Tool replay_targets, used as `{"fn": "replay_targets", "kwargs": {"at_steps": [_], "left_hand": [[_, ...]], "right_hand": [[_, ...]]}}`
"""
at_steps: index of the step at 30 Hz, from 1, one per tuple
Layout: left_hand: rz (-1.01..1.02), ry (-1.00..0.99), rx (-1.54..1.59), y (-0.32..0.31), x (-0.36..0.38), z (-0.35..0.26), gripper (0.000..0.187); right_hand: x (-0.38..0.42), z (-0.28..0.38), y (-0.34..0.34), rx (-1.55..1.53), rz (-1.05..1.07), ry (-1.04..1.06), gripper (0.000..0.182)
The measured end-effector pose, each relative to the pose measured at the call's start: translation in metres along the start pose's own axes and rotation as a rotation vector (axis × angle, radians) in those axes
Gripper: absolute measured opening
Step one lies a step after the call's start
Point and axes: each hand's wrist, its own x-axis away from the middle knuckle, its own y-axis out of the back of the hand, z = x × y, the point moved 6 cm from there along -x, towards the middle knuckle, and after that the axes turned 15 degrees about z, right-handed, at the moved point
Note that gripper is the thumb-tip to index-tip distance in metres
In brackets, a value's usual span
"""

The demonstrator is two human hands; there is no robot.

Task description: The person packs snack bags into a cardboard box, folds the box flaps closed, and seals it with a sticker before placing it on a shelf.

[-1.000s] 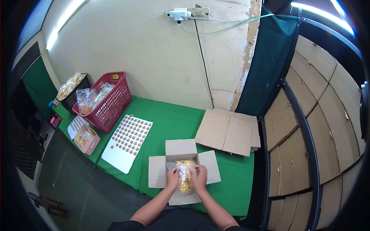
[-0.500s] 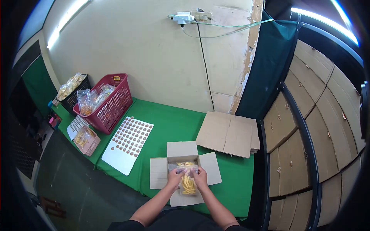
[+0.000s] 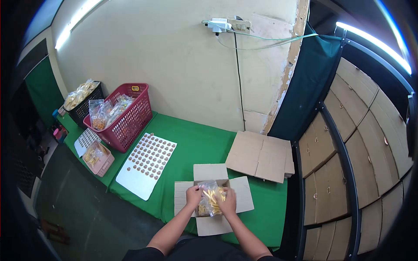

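A clear plastic bag of yellow finger-shaped pieces [image 3: 210, 195] is tilted over the open cardboard box [image 3: 211, 170], whose flaps are spread outward. My left hand [image 3: 193, 197] pinches the bag's upper left corner. At the bag's right side, my right hand [image 3: 228, 202] has its fingers curled against the plastic; its fingertips are partly hidden and slightly blurred. More yellow pieces in plastic show inside the box below and beside the held bag.
A sheet of round stickers [image 3: 148, 163] lies left of the box on the green table. Flattened cardboard boxes [image 3: 260, 155] are stacked to the right. Beyond the sheet stand a maroon basket [image 3: 130, 124], a pink basket [image 3: 101, 164] and a black basket [image 3: 82, 111], all holding bags.
The bag has turned from upright between both hands to a slant over the box. My left hand has shifted to its upper corner, my right hand to its side.
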Motion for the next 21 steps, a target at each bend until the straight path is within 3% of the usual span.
{"fn": "replay_targets", "kwargs": {"at_steps": [1,3,5,7,8,9,11,13,15,19,21], "left_hand": [[0.005,-0.002,0.004,-0.004,-0.001,-0.003,0.027],[0.116,-0.106,0.145,-0.026,0.001,-0.014,0.026],[0.193,-0.104,0.285,-0.034,0.014,-0.036,0.028],[0.003,-0.338,-0.063,-0.02,0.004,-0.026,0.04],[-0.056,-0.345,-0.111,-0.019,-0.001,-0.013,0.037],[-0.049,-0.343,-0.108,-0.021,0.002,-0.009,0.037],[0.382,0.089,0.468,-0.048,0.001,0.025,0.032],[0.407,0.057,0.487,-0.061,-0.001,0.038,0.028],[0.3,-0.032,0.561,-0.06,-0.003,0.045,0.022],[0.239,0.02,0.598,-0.06,0.005,0.052,0.019],[0.213,-0.119,0.428,-0.06,0.006,0.05,0.02]], "right_hand": [[0.001,0.002,-0.002,0.007,-0.002,-0.002,0.034],[0.012,0.004,-0.025,-0.158,0.225,0.071,0.046],[0.011,-0.023,-0.042,-0.145,0.19,0.033,0.045],[0.013,-0.038,-0.052,-1.09,0.376,-0.315,0.041],[0.015,-0.033,-0.046,-1.239,0.423,-0.37,0.038],[0.015,-0.032,-0.044,-1.236,0.418,-0.376,0.038],[0.018,-0.031,-0.047,-1.235,0.467,-0.454,0.04],[0.019,-0.041,-0.061,-1.16,0.439,-0.417,0.041],[0.023,-0.045,-0.067,-1.086,0.415,-0.386,0.042],[0.024,-0.034,-0.068,-1.082,0.446,-0.288,0.042],[0.028,-0.038,-0.072,-1.095,0.435,-0.298,0.042]]}}
